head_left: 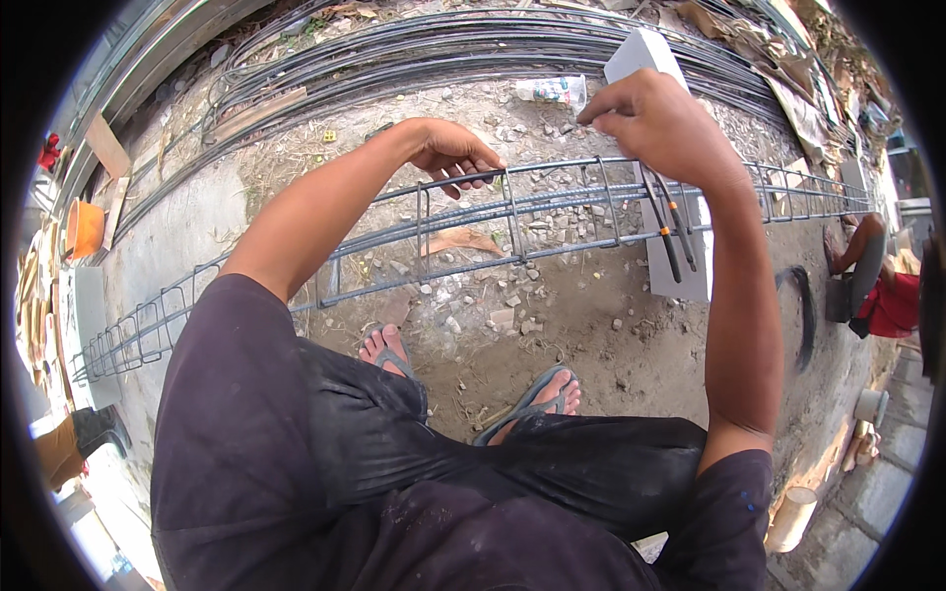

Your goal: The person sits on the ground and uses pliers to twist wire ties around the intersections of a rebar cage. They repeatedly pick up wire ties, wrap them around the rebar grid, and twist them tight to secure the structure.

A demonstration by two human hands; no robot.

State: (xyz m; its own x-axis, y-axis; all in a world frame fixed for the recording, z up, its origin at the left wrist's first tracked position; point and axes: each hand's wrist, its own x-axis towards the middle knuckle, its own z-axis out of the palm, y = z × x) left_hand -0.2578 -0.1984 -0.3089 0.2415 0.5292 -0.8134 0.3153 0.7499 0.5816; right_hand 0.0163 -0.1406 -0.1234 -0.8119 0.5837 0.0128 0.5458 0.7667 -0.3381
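A long rebar cage (pixel 512 207) of ribbed bars and square stirrups stretches across in front of me. My left hand (pixel 455 153) has its fingers curled at the upper bar, the fingertips touching it beside a stirrup. Raised above the cage at the right, my right hand (pixel 655 123) is closed in a pinch; what lies between its fingertips, if anything, is too small to make out. Below that hand, a pair of pincers (pixel 676 225) with black handles and orange bands hangs on the cage, in front of a pale grey block (pixel 695 271) that passes under it.
Loose long rebars (pixel 394 54) lie along the far side, and a plastic cup (pixel 552 91) rests on the gravel. An orange container (pixel 85 229) stands at the far left. Another person (pixel 882 286) in red sits by the cage's right end. My sandalled feet are below the cage.
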